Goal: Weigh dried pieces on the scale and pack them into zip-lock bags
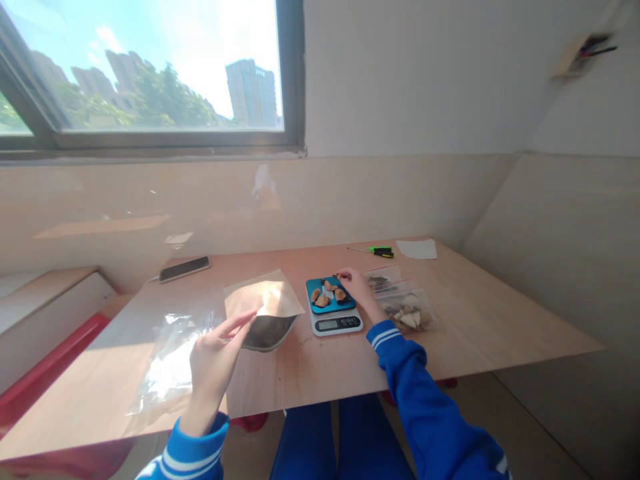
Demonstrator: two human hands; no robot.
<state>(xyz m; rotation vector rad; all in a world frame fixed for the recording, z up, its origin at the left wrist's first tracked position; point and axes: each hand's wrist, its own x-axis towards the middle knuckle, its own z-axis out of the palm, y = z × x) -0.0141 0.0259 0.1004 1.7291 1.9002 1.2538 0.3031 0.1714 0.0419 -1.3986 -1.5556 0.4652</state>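
My left hand pinches the edge of a brown kraft paper pouch, whose dark mouth gapes toward me. To its right stands a small digital kitchen scale with a blue platform. Several brown dried slices lie on that platform. At the scale's far right corner, my right hand has its fingers closed on a small dark dried piece, too small to name. Beneath and beside my right forearm are clear bags, one with pale dried slices, another with darker pieces.
Flat clear plastic bags lie on the left of the wooden table. A phone rests at the back left. Two screwdrivers and a white paper sheet are at the back right, before the wall.
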